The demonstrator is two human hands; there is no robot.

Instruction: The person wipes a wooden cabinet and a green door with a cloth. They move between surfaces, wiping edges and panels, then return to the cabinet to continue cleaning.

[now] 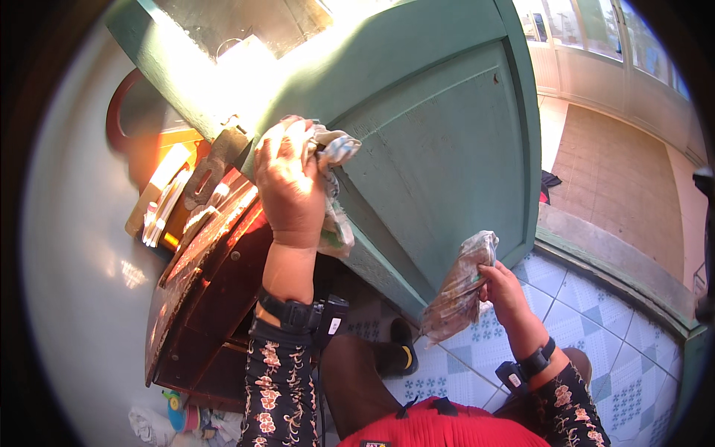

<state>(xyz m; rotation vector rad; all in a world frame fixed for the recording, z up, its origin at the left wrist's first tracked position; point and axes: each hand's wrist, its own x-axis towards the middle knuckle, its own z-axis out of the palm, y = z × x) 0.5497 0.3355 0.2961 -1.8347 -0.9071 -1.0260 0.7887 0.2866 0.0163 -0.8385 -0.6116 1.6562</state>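
My left hand [290,179] is raised against the green wooden door [435,134], near its edge below the glass pane. It grips a crumpled patterned cloth [335,207], whose lower end hangs down beside my wrist. Lower and to the right, my right hand [500,282] pinches the edge of a second cloth [461,293], greyish and folded, which hangs in front of the door's lower corner. Bright sunlight washes out the door around the glass and part of my left hand.
Close on the left stands a dark red wooden cabinet [195,302] with books [165,207] on top. A raised threshold [614,262] crosses the doorway at right, with a brown mat [620,179] beyond. Blue-patterned tiles [586,313] cover the floor.
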